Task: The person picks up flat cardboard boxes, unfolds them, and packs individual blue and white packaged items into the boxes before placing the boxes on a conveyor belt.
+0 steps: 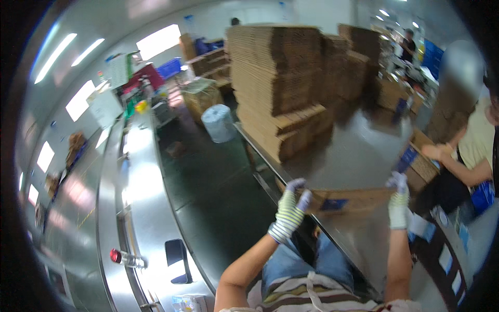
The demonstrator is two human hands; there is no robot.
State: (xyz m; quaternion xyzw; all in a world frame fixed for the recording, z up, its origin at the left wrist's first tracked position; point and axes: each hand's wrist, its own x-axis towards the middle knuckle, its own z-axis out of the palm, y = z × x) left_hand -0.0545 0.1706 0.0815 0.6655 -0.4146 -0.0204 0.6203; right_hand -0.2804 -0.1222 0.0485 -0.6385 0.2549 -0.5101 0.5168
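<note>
A flat brown cardboard box [358, 200] with a dark blue printed patch spans the gap between my hands, over the near edge of the metal table [358, 140]. My left hand [292, 210], in a striped knit glove, is closed on its left end, with the thumb and fingers at the edge. At the right end my right hand [398, 200], gloved alike, grips the other edge. Beyond the box rises a tall stack of flattened cartons [275, 78].
On the right a co-worker's hands [439, 152] hold an open carton [418, 161]. A steel counter [150, 208] along my left bears a phone [178, 261] and a red-capped bottle [127, 258]. A wrapped roll [218, 123] stands on the floor beyond the table.
</note>
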